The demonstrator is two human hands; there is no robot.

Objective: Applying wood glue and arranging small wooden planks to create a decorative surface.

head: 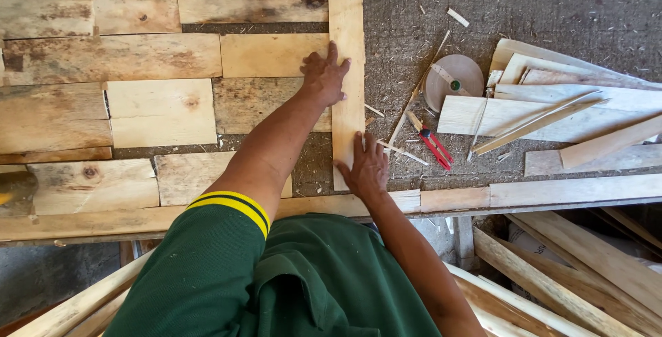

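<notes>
A long pale wooden board (pixel 347 27) lies upright in view, running from the top edge down to the bench's front rail. My left hand (pixel 323 75) rests flat on its left edge about midway, fingers spread. My right hand (pixel 365 168) presses flat on the board's lower end, fingers apart. The board sits at the right end of a patchwork of mixed light and weathered wooden pieces (pixel 162 111) laid side by side on the workbench (pixel 552 20). Neither hand grips anything.
To the right on the rough bench top lie a red-handled utility knife (pixel 434 145), a round tape roll (pixel 453 82), thin sticks and a pile of wood offcuts (pixel 552 106). More planks (pixel 586 261) lean below the bench at the lower right.
</notes>
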